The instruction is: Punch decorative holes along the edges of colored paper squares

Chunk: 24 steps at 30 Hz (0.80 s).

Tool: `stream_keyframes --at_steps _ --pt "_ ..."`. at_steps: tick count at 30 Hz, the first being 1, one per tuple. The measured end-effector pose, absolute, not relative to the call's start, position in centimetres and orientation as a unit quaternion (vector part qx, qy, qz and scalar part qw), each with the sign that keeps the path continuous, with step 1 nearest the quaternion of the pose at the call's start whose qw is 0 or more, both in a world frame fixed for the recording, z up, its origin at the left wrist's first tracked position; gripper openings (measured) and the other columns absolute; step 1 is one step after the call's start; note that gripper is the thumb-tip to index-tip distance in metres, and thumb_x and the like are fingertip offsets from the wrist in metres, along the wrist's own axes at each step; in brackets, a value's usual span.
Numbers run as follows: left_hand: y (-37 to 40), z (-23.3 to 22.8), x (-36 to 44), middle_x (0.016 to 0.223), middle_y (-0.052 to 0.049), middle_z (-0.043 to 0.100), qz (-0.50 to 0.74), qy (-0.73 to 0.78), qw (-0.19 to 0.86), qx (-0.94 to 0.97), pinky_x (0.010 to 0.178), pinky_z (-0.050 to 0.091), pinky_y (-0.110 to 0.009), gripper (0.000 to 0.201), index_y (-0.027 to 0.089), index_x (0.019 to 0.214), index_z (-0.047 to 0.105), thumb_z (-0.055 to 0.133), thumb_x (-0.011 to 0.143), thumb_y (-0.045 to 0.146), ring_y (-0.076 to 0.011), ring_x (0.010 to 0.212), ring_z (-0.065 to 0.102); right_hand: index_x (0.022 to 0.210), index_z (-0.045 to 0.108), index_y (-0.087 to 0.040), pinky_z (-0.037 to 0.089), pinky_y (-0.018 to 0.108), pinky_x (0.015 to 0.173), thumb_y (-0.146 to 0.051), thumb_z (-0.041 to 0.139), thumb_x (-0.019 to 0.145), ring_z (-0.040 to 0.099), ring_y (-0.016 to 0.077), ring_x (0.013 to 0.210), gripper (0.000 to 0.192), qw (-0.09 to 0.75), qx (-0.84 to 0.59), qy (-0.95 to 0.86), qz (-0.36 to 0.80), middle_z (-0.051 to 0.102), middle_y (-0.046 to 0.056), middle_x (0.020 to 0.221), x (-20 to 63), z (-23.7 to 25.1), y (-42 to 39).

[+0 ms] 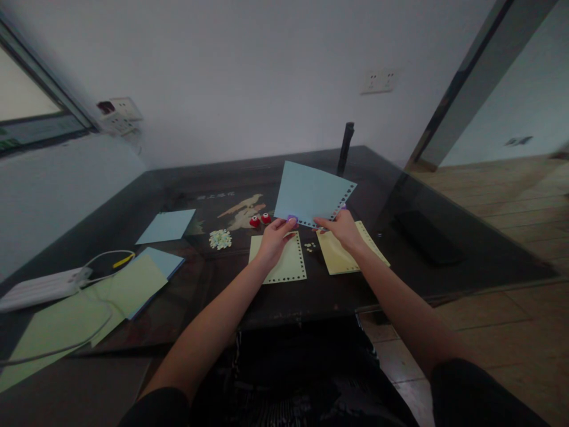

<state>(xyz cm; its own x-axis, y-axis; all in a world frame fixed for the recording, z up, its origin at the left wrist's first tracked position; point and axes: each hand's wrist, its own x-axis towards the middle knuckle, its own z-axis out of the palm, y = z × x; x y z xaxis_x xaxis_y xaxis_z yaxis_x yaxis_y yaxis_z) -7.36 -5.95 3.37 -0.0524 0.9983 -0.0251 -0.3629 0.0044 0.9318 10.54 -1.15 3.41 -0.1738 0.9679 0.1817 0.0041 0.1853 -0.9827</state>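
Note:
A light blue paper sheet [311, 190] is raised above the table, with small shapes punched along its right and lower edges. My left hand [279, 236] is closed on a small purple paper punch [292, 219] at the sheet's lower left corner. My right hand [341, 228] pinches the sheet's lower right part; a bit of purple shows behind its fingers, too small to name. Below the hands lie a pale yellow punched sheet [288, 261] and a stack of yellow punched sheets [340, 254]. A few paper cutouts [310, 247] lie between them.
Two red punches [260, 220] and a pile of cutouts [220, 239] are left of my hands. A blue sheet [168, 226], green sheets [80, 311] and a white power strip [44, 289] with its cable lie farther left. A black upright post [345, 148] stands at the back, a dark flat object [424, 237] at right.

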Motion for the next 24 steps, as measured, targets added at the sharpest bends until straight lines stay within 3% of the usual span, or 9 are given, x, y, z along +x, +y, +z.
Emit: stream_keyframes --at_steps 24 --pt "-6.00 3.42 -7.44 0.090 -0.004 0.065 0.598 0.410 0.577 0.375 0.076 0.039 -0.028 0.026 0.018 0.081 0.066 0.075 0.066 0.036 -0.0158 0.087 0.058 0.081 0.067 -0.013 0.054 0.032 0.056 -0.035 0.072 0.063 0.066 0.0196 0.059 0.029 0.469 -0.420 -0.620 0.468 0.072 0.010 0.078 10.59 3.97 -1.46"
